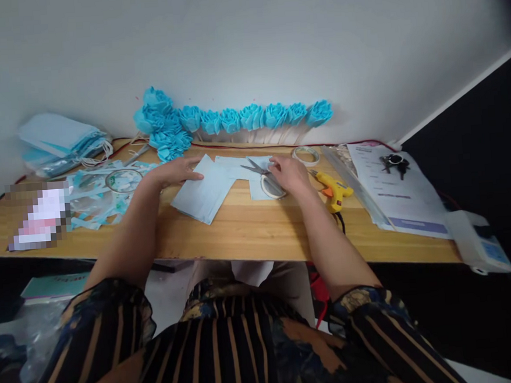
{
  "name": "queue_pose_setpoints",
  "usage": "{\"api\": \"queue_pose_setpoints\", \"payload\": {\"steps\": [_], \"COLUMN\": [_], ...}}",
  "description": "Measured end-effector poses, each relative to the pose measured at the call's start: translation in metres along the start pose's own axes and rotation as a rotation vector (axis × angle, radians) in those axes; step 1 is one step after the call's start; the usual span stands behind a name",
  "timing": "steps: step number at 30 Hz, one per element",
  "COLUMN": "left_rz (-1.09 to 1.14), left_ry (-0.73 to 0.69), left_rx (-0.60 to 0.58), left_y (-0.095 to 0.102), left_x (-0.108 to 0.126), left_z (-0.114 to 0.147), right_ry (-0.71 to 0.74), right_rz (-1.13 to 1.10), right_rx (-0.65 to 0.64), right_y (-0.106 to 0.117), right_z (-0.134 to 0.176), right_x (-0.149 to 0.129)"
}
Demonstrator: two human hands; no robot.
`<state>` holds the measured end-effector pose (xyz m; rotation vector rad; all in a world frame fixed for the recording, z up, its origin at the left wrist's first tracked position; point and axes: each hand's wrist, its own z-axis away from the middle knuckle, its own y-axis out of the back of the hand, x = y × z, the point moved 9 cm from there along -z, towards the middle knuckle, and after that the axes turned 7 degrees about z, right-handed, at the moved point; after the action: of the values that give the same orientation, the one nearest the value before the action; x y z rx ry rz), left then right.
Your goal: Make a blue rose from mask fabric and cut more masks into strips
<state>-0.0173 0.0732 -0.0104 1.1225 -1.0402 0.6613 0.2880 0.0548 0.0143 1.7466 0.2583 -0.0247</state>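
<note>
My left hand [179, 170] pinches the upper left edge of a light blue sheet stack [206, 189], thumb on top. The stack lies tilted on the wooden table, and its layers show at the lower edge. More pale blue sheets [231, 167] lie behind and to its right. A pair of scissors [256, 168] rests over them, blades pointing left and its pale handle loops toward me. My right hand [290, 173] is beside the scissors with its fingers curled at the sheets' right edge. What its fingertips grip, if anything, is hidden.
Blue handmade flowers [250, 117] on sticks line the wall. Folded face masks [61, 138] lie at the back left, above blue scraps [94, 197] with a tape roll [123, 181]. On the right are another tape roll [305, 155], a yellow glue gun [335, 190], papers [395, 190] and keys [396, 165].
</note>
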Motion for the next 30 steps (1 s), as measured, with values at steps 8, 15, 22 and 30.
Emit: {"api": "queue_pose_setpoints", "payload": {"steps": [8, 15, 22, 30], "left_rz": [-0.26, -0.325, -0.352, -0.313], "left_ry": [-0.006, -0.024, -0.058, -0.021], "left_rx": [0.132, 0.142, 0.134, 0.13], "left_y": [0.002, -0.012, -0.012, -0.014], "left_x": [-0.003, 0.003, 0.001, -0.001], "left_z": [-0.006, -0.007, -0.01, -0.01], "right_ry": [-0.06, -0.054, -0.304, 0.14], "right_rz": [0.117, 0.101, 0.063, 0.08], "right_rx": [-0.179, -0.26, -0.042, 0.028], "right_y": [-0.008, -0.007, 0.015, -0.001], "right_z": [0.005, 0.009, 0.003, 0.002], "right_x": [0.009, 0.0, 0.048, -0.011]}}
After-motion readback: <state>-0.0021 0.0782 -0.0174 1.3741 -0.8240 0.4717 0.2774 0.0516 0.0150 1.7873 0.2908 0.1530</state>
